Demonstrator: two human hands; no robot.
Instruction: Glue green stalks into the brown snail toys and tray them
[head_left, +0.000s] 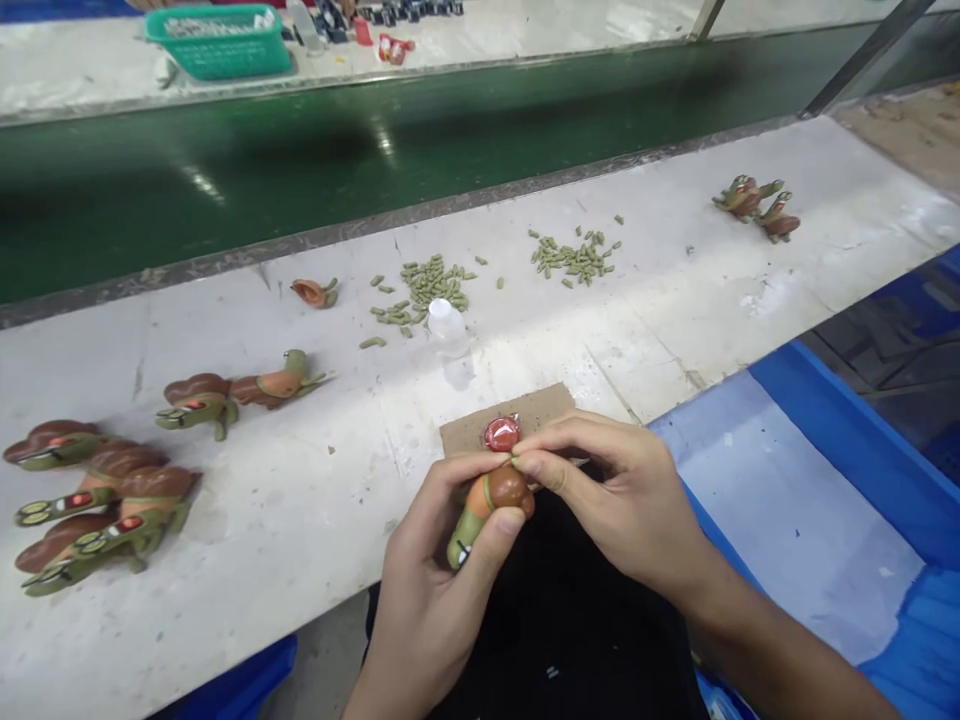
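A green, orange and brown turtle figure (504, 488) is held in my left hand (442, 560), its head pointing down to the left. The fingertips of my right hand (600, 480) are pinched together at the figure's upper edge, on a small green part that they mostly hide. Just beyond my fingers, a small round dish of red stuff (502, 433) rests on a piece of cardboard (465, 432). Farther up the table stands a clear bottle with a white cap (447, 322). Behind it lies a pile of small green pieces (430, 282).
Several turtle figures (124, 490) lie on the left of the white table (315, 530), with others (750, 200) at the far right. A second green pile (576, 258) lies right of centre. A blue bin (862, 450) is at the right. Beyond the green belt (300, 150) sits a teal basket (217, 62).
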